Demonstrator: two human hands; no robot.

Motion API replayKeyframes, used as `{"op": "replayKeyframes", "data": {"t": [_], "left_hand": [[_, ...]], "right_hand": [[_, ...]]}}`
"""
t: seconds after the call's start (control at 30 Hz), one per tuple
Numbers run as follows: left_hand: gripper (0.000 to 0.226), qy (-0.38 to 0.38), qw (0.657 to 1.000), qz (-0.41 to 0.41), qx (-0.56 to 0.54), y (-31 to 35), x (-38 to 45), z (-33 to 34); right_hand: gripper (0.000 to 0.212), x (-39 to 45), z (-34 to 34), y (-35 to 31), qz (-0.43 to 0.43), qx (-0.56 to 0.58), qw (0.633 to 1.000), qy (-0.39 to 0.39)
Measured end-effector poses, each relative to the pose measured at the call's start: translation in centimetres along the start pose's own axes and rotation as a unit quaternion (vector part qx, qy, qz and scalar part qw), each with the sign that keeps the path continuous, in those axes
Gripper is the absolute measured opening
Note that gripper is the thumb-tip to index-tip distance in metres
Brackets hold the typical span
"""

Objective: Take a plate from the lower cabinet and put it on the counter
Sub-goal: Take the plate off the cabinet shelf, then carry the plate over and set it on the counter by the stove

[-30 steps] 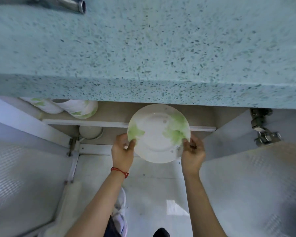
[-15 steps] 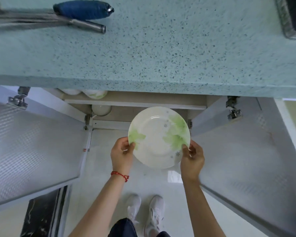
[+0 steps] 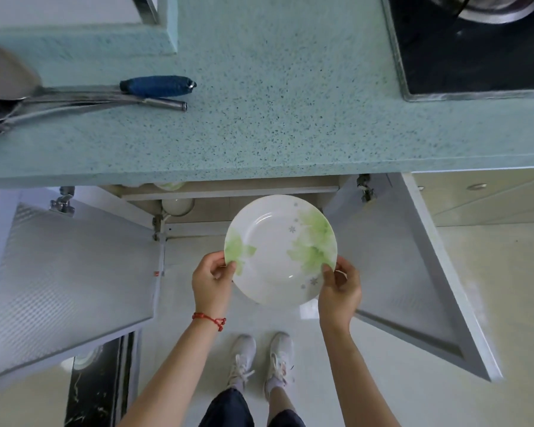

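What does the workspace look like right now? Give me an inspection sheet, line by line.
Surface: speckled teal counter, wide bare stretch in the middle.
Job's things: white plate with green leaf print, held level in front of the open lower cabinet, below the counter edge, not yet on the counter.
Clutter: metal utensils and a blue handle on the counter's left part; black cooktop at the counter's right.
Grippers: left hand and right hand each grip the plate's rim.
Cables: nothing seen.
Surroundings: both cabinet doors swung open; more dishes inside; pale tiled floor.
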State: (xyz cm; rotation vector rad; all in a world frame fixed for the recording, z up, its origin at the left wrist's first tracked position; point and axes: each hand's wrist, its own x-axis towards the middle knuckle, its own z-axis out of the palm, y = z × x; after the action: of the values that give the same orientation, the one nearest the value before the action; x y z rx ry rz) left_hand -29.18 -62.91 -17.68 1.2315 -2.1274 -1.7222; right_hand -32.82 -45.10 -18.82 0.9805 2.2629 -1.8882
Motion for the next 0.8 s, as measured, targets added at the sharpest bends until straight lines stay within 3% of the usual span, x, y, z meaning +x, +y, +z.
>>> {"op": "replayKeyframes", "data": {"t": [0.37,0.8], "left_hand": [[0.016,-0.044,0.999,0.022,0.002,5.4,-4.9,-3.7],[0.014,-0.162,0.979,0.123,0.011,9.7,-8.7,-3.2]], "right_hand": [[0.016,-6.0,-4.5,-4.9,-0.004,0.009,1.0,0.022],[0.016,-10.7,-10.2,-6.9,-0.013,0.074,0.987,0.14]]}}
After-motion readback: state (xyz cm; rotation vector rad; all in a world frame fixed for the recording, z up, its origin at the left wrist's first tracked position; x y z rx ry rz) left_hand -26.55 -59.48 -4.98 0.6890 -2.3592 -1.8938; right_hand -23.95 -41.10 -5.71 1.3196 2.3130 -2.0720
